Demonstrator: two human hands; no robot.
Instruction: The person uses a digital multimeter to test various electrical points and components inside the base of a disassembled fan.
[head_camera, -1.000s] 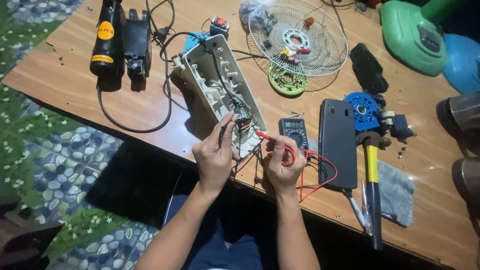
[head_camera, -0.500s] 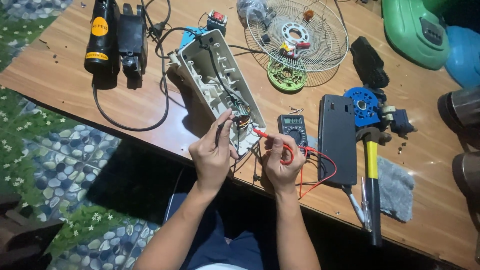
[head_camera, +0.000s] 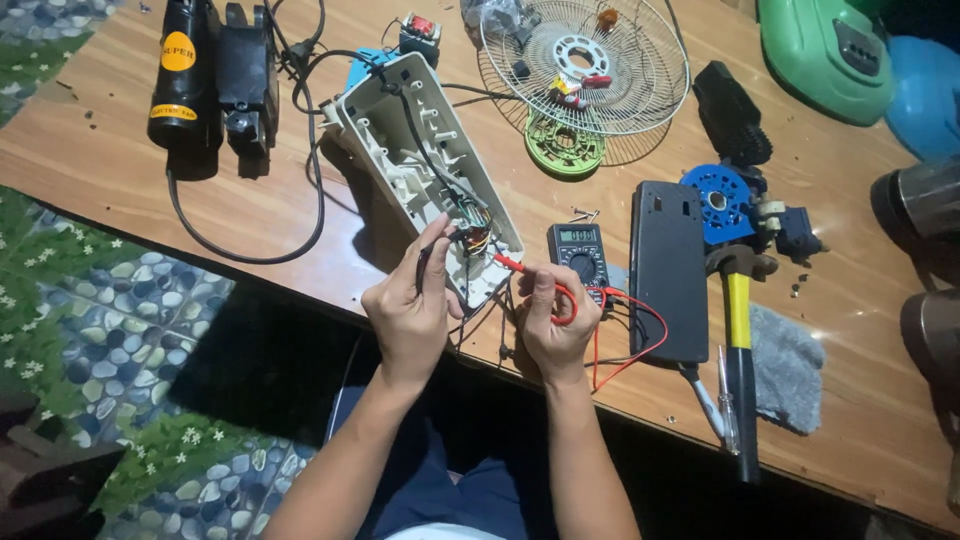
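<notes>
The open cream plastic housing (head_camera: 420, 165) lies tilted on the wooden table (head_camera: 150, 200), its near end at the table's front edge, with a bundle of coloured wires (head_camera: 475, 238) exposed inside that end. Compared with half a second ago, the housing, probes and both hands keep the same arrangement; only the camera view has shifted slightly.

The left hand (head_camera: 410, 315) rises from the lower edge of the view, forearm angled up and to the right. Its fingers are closed around a black probe (head_camera: 425, 265), pinched between thumb and forefinger, with the tip directed into the wire bundle.

The right hand (head_camera: 555, 320) sits just beside the left, forearm nearly vertical. Its fingers are clamped on a red probe (head_camera: 510, 265), which points left toward the same wires. Red and black leads (head_camera: 640, 335) loop from under this hand across the table.

A small black multimeter (head_camera: 580, 252) lies just beyond the right hand. To its right lies a flat black panel (head_camera: 668, 270), then a blue plastic gear part (head_camera: 722, 198) and a yellow-handled hammer (head_camera: 738, 330) next to a grey cloth (head_camera: 790, 365). Further back rest a wire fan guard (head_camera: 600, 65) and a green ring (head_camera: 563, 150). A black cylindrical motor (head_camera: 185, 75) lies at the far left.
</notes>
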